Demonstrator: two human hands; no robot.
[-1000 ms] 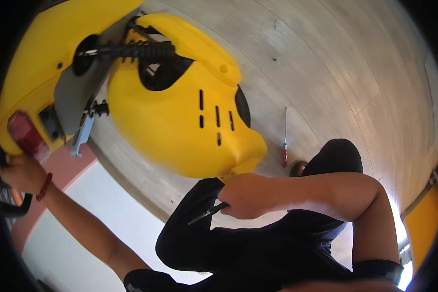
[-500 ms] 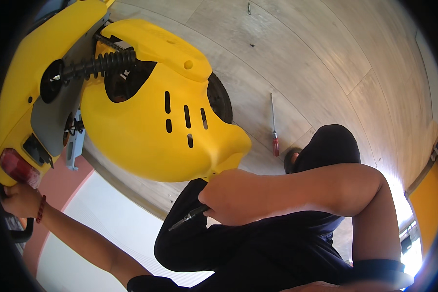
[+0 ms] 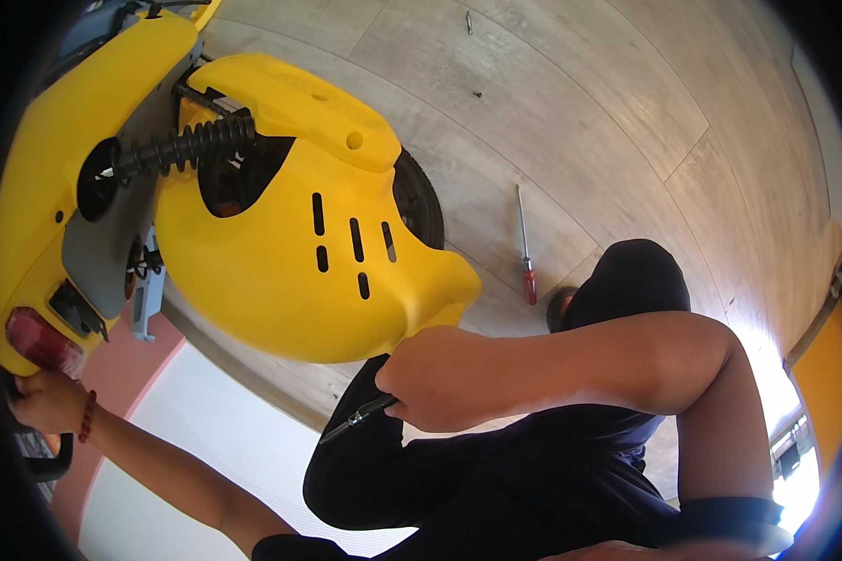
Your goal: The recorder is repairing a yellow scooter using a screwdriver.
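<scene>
On its side lies a yellow scooter body (image 3: 75,140) with a red tail light (image 3: 42,340). My left hand (image 3: 50,400), wearing a beaded bracelet, is curled at the body's lower edge beneath that light; its fingertips are hidden. A large yellow rear fender (image 3: 253,299) with slots covers much of the black wheel (image 3: 417,198). My right hand (image 3: 430,379) is closed round a dark-handled screwdriver (image 3: 360,414), whose metal end points down and left. The back of this hand is close to the fender's narrow end, overlapping it in view.
A red-handled screwdriver (image 3: 529,280) lies on the wood floor (image 3: 608,122). Farther off are a small metal piece (image 3: 469,23) and a small dark screw (image 3: 478,93). A black coil spring (image 3: 192,145) joins body and wheel area. My bent leg (image 3: 346,467) is beneath my right arm.
The yellow fender and wheel sit slightly lower in view, and my left hand has shifted a little right and down with the tail light. My right hand keeps its hold on the screwdriver.
</scene>
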